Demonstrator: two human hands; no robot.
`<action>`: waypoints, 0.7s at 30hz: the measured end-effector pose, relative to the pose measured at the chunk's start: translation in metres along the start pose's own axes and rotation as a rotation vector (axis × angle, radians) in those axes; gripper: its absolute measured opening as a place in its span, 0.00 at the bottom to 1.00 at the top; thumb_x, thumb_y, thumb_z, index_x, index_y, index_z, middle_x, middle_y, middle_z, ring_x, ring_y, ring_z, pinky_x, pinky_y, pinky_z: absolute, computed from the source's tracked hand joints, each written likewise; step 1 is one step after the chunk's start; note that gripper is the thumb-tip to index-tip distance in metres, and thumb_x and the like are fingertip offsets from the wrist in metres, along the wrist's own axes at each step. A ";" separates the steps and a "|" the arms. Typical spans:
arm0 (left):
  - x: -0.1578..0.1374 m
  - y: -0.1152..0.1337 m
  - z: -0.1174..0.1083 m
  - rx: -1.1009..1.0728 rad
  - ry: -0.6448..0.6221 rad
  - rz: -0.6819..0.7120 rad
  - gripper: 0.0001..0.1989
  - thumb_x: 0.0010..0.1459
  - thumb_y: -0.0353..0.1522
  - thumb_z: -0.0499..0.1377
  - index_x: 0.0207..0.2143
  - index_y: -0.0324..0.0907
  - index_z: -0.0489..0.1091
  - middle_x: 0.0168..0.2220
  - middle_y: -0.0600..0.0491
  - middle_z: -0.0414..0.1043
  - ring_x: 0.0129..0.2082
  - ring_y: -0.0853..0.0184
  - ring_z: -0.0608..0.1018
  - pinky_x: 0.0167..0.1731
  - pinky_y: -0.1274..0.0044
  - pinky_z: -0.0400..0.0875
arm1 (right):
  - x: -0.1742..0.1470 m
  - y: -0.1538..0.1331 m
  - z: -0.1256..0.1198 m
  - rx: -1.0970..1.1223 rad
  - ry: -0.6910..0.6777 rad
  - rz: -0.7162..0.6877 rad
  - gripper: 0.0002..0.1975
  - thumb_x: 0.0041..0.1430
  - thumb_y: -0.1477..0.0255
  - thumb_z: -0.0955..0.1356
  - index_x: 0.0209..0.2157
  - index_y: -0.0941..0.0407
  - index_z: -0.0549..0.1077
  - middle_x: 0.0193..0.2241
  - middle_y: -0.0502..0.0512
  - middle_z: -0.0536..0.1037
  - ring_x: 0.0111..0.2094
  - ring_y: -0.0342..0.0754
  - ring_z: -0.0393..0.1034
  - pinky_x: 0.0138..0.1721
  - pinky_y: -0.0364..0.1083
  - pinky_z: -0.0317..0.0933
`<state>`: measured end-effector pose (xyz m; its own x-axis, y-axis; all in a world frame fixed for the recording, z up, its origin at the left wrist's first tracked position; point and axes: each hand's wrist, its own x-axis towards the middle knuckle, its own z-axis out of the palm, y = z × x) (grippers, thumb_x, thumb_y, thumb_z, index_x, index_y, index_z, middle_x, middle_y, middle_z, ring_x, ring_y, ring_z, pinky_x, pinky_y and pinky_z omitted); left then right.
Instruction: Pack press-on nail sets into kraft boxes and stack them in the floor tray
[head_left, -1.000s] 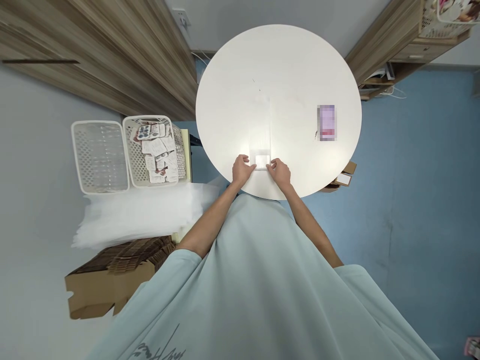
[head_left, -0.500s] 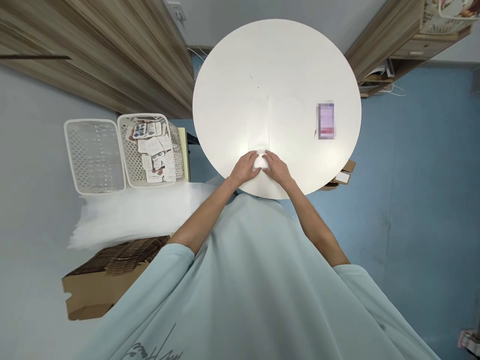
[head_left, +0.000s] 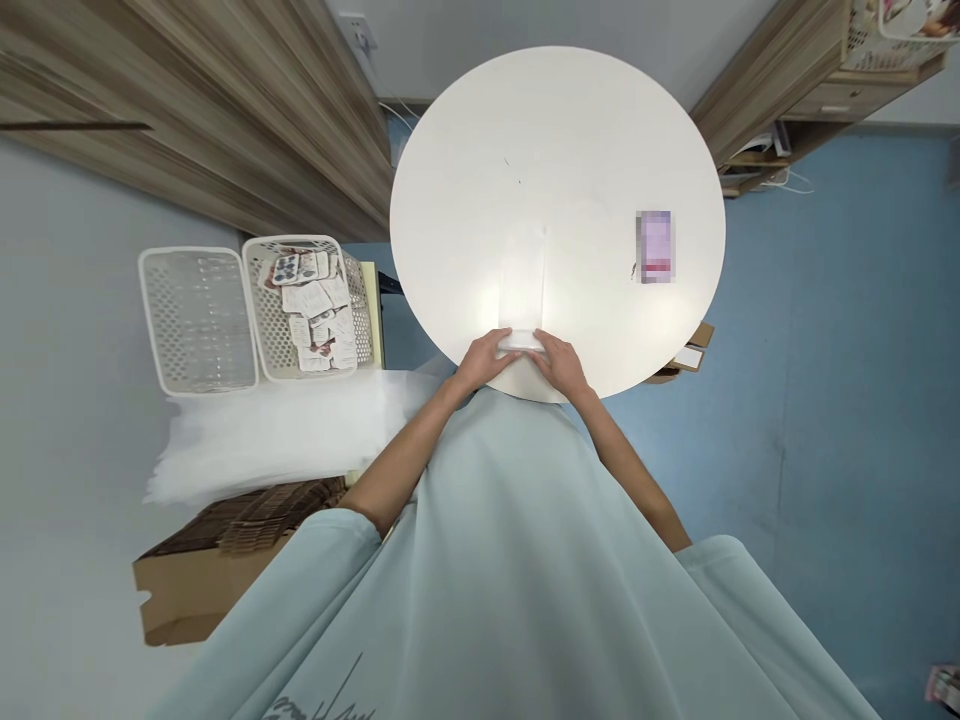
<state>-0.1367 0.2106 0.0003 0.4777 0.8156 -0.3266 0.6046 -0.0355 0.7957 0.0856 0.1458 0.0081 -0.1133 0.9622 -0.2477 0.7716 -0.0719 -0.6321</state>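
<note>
At the near edge of the round white table (head_left: 465, 150), my left hand (head_left: 484, 360) and my right hand (head_left: 562, 364) grip the two ends of a small white bundle (head_left: 520, 341). Thumbs lie on the near side, fingers on the far side. From the bundle a thin, see-through white sheet (head_left: 522, 280) runs flat across the tabletop, away from me. Whatever may be inside the bundle is hidden. Over on the right of the table lies a blurred purple rectangular item (head_left: 656, 246), apart from both hands.
To my left stands a white perforated basket (head_left: 364, 310) of printed cards, beside another basket (head_left: 196, 320) holding clear items. Nearer me are a stack of white sheets (head_left: 285, 430) and a cardboard box (head_left: 180, 600). Wooden cabinets (head_left: 247, 110) flank the table; an open carton (head_left: 694, 350) sits below its right edge.
Both hands have come nearer to me with the bundle and stand slightly farther apart. More of the bundle shows between them. The view has shifted a little.
</note>
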 end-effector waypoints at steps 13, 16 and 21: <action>0.046 0.004 0.000 -0.034 0.191 -0.289 0.15 0.66 0.43 0.63 0.28 0.46 0.73 0.34 0.50 0.81 0.40 0.56 0.81 0.46 0.67 0.76 | 0.046 0.000 0.002 0.105 0.119 0.280 0.16 0.76 0.63 0.62 0.47 0.57 0.77 0.46 0.61 0.80 0.44 0.52 0.75 0.50 0.49 0.68; 0.055 0.004 0.002 0.005 0.198 -0.303 0.11 0.66 0.41 0.64 0.32 0.46 0.74 0.35 0.49 0.81 0.41 0.55 0.81 0.47 0.66 0.76 | 0.054 0.002 0.001 0.104 0.107 0.356 0.15 0.75 0.62 0.64 0.47 0.57 0.77 0.46 0.60 0.81 0.43 0.53 0.76 0.50 0.51 0.70; 0.063 0.009 -0.001 0.147 0.306 -0.221 0.22 0.61 0.33 0.67 0.57 0.45 0.72 0.59 0.40 0.74 0.58 0.49 0.77 0.59 0.57 0.72 | 0.066 -0.001 -0.004 0.015 0.171 0.322 0.19 0.72 0.65 0.66 0.60 0.56 0.73 0.57 0.65 0.79 0.55 0.59 0.75 0.56 0.58 0.71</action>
<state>-0.1015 0.2620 -0.0128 0.1274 0.9463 -0.2971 0.7665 0.0961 0.6350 0.0795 0.2101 -0.0049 0.2411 0.9197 -0.3099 0.7414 -0.3806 -0.5527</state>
